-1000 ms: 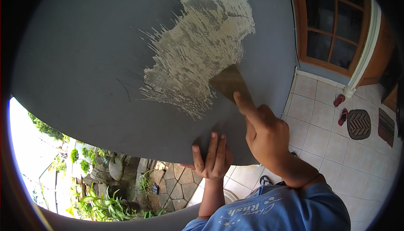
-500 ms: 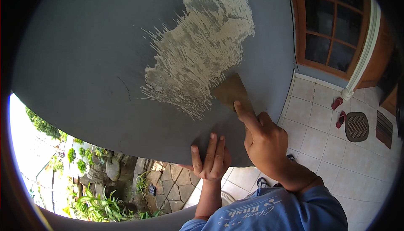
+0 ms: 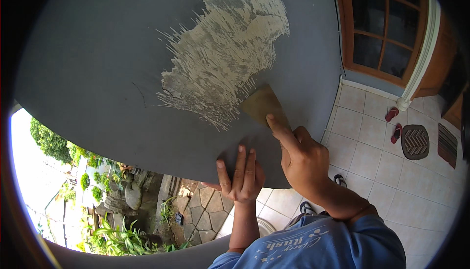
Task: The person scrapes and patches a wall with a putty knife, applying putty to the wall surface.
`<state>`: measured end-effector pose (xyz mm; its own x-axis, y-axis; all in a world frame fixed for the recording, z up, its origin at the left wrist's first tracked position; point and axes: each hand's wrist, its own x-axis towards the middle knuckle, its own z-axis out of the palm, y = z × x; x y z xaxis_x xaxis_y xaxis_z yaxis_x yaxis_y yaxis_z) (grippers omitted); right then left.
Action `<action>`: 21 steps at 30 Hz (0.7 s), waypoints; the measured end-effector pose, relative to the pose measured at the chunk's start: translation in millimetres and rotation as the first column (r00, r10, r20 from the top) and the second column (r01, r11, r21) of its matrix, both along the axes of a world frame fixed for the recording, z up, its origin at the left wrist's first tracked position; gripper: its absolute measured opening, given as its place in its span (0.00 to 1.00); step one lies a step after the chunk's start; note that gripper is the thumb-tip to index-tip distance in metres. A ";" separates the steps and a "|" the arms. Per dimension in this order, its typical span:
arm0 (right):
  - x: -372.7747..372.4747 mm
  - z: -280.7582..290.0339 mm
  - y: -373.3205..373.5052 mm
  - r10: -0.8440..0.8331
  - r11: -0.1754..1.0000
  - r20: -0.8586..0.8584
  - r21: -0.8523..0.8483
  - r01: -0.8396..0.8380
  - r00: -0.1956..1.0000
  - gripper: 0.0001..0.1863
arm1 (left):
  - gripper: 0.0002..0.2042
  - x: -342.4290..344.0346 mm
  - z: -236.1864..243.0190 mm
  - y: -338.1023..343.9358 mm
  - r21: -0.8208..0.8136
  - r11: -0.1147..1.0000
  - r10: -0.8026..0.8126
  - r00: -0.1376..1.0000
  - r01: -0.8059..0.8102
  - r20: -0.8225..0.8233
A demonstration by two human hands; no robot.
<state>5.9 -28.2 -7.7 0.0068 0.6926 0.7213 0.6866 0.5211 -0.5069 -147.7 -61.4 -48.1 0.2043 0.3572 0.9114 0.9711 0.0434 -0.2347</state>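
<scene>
My right hand grips a scraper with a broad, brownish blade, its index finger stretched along the blade. The scraper's handle is hidden inside the fist. The blade lies close to the lower right edge of a rough, pale patch on the grey wall. Streaky scratch marks fringe this patch, and grey spots show through it. To the left of the scraper, my left hand rests open against the wall near its lower edge, fingers spread, holding nothing.
The wall's curved lower edge bends across the view. At right are a wooden-framed window, a white pipe, red sandals, a doormat and a striped mat on pale tiles. Plants and stone paving lie lower left.
The view has shifted slightly, so the patch sits a little further up and left. Relative to the patch, the scraper has slid slightly downward. My left hand stays against the wall.
</scene>
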 end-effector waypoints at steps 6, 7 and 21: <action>1.1 -0.5 1.9 0.021 1.000 -0.063 0.002 -0.021 0.998 0.26 | 0.08 -0.5 2.1 2.3 0.002 0.999 0.036 0.999 -0.036 -0.025; -1.4 -2.6 2.4 0.025 1.000 -0.079 0.017 -0.024 0.997 0.26 | 0.08 -0.5 3.3 3.7 0.014 0.999 0.048 0.998 -0.048 -0.028; -3.5 -13.9 10.9 0.047 0.997 -0.149 0.062 -0.038 0.988 0.23 | 0.09 -1.8 -0.3 -1.7 -0.016 1.000 0.007 1.000 -0.007 -0.015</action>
<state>2.4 -17.3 -21.6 0.0894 0.6513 0.7536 0.5814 0.5802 -0.5704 -149.5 -63.2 -48.4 0.2153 0.3737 0.9022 0.9672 0.0462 -0.2499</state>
